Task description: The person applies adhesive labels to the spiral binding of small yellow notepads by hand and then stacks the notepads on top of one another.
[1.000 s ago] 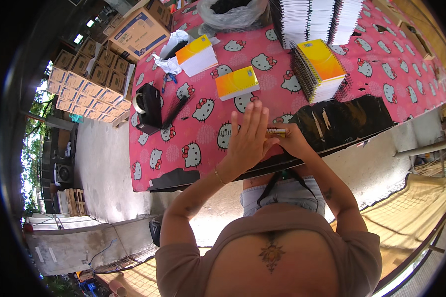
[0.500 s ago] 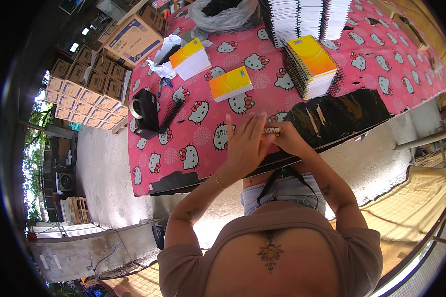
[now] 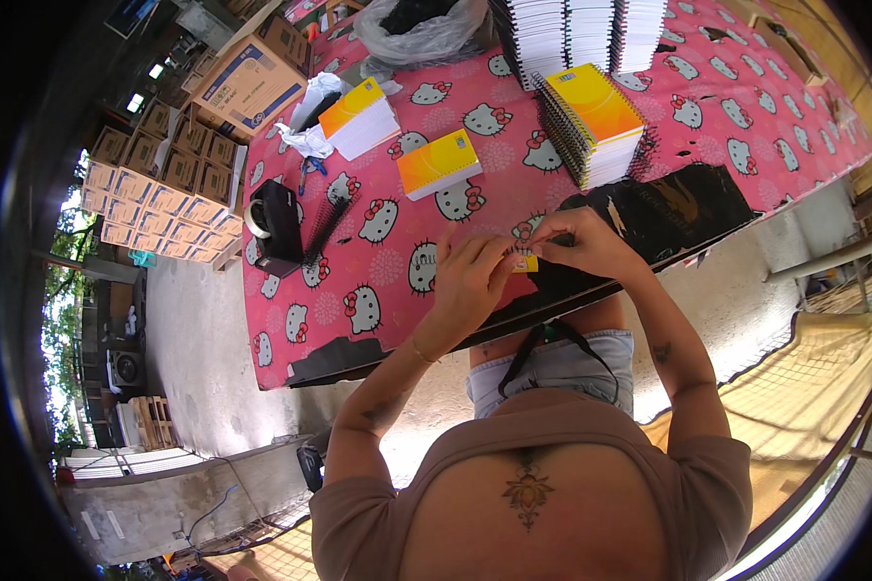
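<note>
Between my hands, at the near edge of the table, is a small notebook with a yellow cover, mostly covered by my fingers. My left hand lies over its left side and grips it. At its upper edge, the thumb and fingertips of my right hand are pinched together on what looks like a dark spiral coil, though the detail is small. Beyond my hands rests a yellow-orange pad of punched sheets, with a second, thicker stack behind it. To the right stands a pile of spiral-bound notebooks.
A black tape dispenser and loose black spiral coils sit on the left of the pink table cover. Tall stacks of white bound books and a plastic bag are at the back. Cardboard boxes are piled beyond the left edge.
My right hand has lifted and turned from gripping the notebook's right side to pinching at its upper edge. My left hand stays on the notebook. The view has shifted slightly.
</note>
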`<state>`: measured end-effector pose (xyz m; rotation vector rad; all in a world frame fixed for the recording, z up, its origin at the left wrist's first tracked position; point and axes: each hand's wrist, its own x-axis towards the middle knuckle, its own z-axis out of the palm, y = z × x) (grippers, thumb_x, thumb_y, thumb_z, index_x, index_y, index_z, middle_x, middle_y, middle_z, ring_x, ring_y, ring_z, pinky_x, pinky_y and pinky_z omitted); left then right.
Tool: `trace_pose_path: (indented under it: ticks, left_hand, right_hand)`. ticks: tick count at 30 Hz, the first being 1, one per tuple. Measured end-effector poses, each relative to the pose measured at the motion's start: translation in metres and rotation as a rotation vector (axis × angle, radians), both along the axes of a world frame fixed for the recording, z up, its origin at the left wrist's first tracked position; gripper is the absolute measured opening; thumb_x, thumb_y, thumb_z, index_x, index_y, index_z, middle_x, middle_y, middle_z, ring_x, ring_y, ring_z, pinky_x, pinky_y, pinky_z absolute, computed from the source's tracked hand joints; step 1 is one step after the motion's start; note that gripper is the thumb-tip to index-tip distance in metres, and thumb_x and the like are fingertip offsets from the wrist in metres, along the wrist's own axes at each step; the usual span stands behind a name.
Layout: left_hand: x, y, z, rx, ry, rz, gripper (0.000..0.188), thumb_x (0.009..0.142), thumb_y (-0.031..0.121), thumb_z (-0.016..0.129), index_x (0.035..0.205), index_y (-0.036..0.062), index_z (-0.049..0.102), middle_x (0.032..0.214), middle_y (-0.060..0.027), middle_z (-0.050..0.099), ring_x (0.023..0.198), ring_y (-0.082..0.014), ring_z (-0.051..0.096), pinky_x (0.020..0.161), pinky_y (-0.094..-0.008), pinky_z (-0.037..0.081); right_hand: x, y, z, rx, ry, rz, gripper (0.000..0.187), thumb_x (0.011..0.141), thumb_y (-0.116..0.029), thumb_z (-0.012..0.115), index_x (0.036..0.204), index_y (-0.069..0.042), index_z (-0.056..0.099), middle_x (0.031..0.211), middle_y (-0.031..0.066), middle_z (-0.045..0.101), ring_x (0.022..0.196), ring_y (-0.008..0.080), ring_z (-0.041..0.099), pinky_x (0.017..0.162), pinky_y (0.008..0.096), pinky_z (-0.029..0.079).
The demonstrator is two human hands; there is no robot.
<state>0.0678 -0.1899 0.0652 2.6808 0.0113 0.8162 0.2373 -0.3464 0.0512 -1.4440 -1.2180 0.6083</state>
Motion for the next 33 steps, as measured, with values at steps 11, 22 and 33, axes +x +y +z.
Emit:
trace_pose_path:
  ticks: [11,22,33]
  left_hand:
    - [0.005,0.015,0.034,0.028,0.086,-0.056,0.021,0.083,0.007,0.07,0.104,0.0058,0.068,0.098,-0.0106,0.066,0.09,-0.0308,0.061,0.08,-0.0414,0.048]
    - [0.194,0.036,0.056,-0.073,-0.368,-0.422,0.031,0.082,-0.008,0.062,0.109,0.0026,0.07,0.113,-0.0153,0.068,0.109,-0.0321,0.065,0.088,-0.0373,0.053]
    - [0.192,0.031,0.034,-0.113,-0.234,-0.437,0.029,0.084,-0.007,0.062,0.111,0.0019,0.07,0.121,-0.0167,0.067,0.121,-0.032,0.062,0.09,-0.0375,0.054]
  right_hand:
    - [-0.02,-0.002,0.019,0.159,-0.335,-0.451,0.022,0.074,-0.004,0.072,0.095,-0.002,0.066,0.093,0.0135,0.068,0.084,0.0306,0.066,0.076,0.0369,0.052]
    - [0.112,-0.043,0.048,-0.004,-0.234,-0.634,0.056,0.085,-0.02,0.076,0.133,0.001,0.058,0.123,0.0223,0.065,0.117,0.0346,0.063,0.098,0.0396,0.048]
    - [0.114,-0.049,0.038,0.042,-0.247,-0.687,0.062,0.083,-0.024,0.079,0.134,0.004,0.057,0.129,0.0217,0.064,0.117,0.0293,0.064,0.099,0.0365,0.047]
